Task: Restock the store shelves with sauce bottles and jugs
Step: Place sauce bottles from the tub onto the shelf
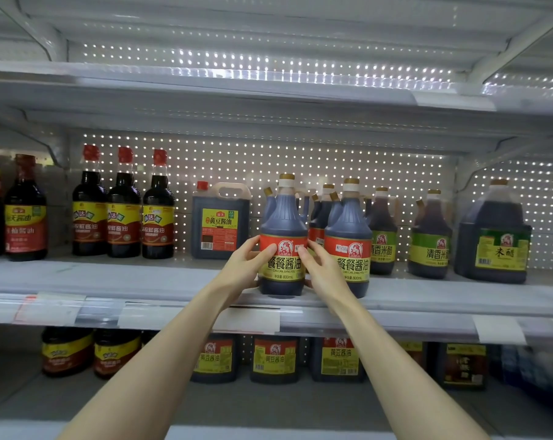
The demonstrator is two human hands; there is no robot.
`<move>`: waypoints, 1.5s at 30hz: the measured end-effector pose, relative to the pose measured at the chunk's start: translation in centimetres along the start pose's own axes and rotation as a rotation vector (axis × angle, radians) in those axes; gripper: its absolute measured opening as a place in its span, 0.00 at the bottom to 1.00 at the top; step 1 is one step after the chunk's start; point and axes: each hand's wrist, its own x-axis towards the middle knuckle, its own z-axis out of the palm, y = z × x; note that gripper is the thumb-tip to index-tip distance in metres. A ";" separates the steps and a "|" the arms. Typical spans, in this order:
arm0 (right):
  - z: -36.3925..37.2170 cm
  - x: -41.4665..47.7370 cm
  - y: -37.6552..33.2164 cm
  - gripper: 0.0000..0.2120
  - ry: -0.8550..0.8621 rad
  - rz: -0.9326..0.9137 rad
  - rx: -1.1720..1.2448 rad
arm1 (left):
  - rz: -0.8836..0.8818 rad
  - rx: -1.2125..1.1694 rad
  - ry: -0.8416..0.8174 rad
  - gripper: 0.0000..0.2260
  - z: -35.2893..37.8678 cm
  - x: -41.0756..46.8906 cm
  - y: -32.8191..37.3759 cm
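At the shelf's (173,281) near edge, left hand (246,265) and right hand (322,268) clasp the jug (283,236); best square its label forward.

One head-worn camera gives the only view. It looks forward at a store rack from close by, about level with the middle shelf (110,281), whose front lip crosses the frame below centre. The upper shelf (268,90) is seen from underneath, the lower shelf (268,404) from above. Both forearms enter from the bottom edge and converge at the centre, where the left hand (248,265) and right hand (324,271) meet on a soy sauce jug (283,223). The wide lens bows the shelf edges towards the corners, and the perforated back panel (268,160) faces the camera squarely.
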 end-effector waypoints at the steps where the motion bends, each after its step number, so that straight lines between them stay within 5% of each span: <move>1: 0.0 0.0 0.0 0.20 0.008 -0.010 -0.001 | 0.000 0.006 -0.011 0.23 0.0 0.0 0.0; 45: -0.2 0.4 0.7 0.22 0.033 0.006 -0.024 | 0.008 0.073 -0.010 0.27 -0.1 0.4 -0.4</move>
